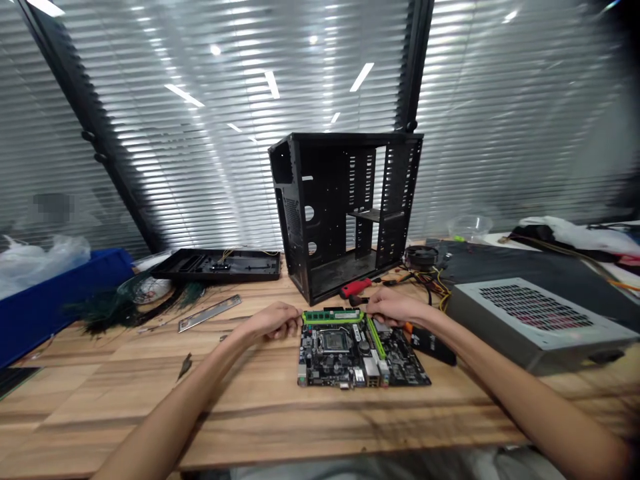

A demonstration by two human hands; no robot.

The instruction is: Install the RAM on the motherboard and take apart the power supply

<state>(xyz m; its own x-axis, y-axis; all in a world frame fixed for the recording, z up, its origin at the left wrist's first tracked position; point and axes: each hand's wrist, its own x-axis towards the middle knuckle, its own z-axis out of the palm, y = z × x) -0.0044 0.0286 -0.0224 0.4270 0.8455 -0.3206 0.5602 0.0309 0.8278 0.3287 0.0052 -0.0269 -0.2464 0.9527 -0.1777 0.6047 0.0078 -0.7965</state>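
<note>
Green stick (325, 316): on the board (336, 343), near the bench's (250, 420) front edge
Your left hand (275, 321), right hand (393, 307): at its ends
Both grips: can't tell

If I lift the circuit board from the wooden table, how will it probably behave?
The circuit board looks thin and flat, so it is probably light for its width and fairly stiff. It may be fragile, because many exposed parts crowd its upper face.

Head cam looks fwd & dn across nearby wooden tabletop (250, 427).
</note>
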